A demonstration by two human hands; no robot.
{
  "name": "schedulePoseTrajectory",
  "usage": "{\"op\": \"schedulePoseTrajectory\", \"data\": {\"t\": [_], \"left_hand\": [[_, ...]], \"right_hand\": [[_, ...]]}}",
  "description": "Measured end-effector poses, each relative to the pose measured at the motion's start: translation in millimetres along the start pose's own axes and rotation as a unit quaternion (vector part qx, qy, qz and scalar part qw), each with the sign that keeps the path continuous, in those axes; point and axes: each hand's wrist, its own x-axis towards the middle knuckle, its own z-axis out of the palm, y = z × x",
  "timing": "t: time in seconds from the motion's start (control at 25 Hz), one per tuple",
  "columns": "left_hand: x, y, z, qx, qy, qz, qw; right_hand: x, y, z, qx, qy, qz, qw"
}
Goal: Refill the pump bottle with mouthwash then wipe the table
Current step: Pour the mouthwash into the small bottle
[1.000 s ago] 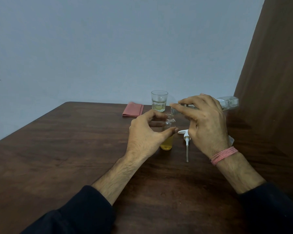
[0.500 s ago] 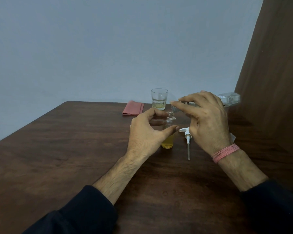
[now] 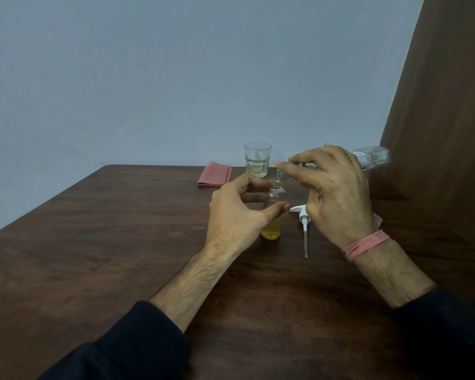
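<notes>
**Pouring into the small bottle**

On the table (image 3: 99,242), my left hand (image 3: 239,218) grips the pump bottle (image 3: 275,212) so it does not tip. My right hand (image 3: 337,193) holds the mouthwash bottle (image 3: 370,157) tilted, its mouth just above the neck. Beside them lies the removed pump (image 3: 303,220).

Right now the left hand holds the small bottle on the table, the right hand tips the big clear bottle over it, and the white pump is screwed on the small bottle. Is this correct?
Not quite. In the head view the white pump lies on the table beside the small bottle, not screwed on. The left hand does hold that bottle, and the right hand tips the big clear bottle over it.
</notes>
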Motion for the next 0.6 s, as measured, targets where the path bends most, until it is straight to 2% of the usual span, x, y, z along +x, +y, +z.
{"op": "schedulePoseTrajectory", "data": {"t": [0.32,0.6], "left_hand": [[3.8,-1.9,-6.1,-0.029,-0.056,-0.036,0.997],[1.6,-0.3,-4.7,-0.035,-0.035,-0.033,0.998]], "right_hand": [[-1.1,1.2,2.1,-0.009,-0.001,-0.002,1.0],[0.7,2.0,0.3,-0.005,-0.011,-0.005,1.0]]}}
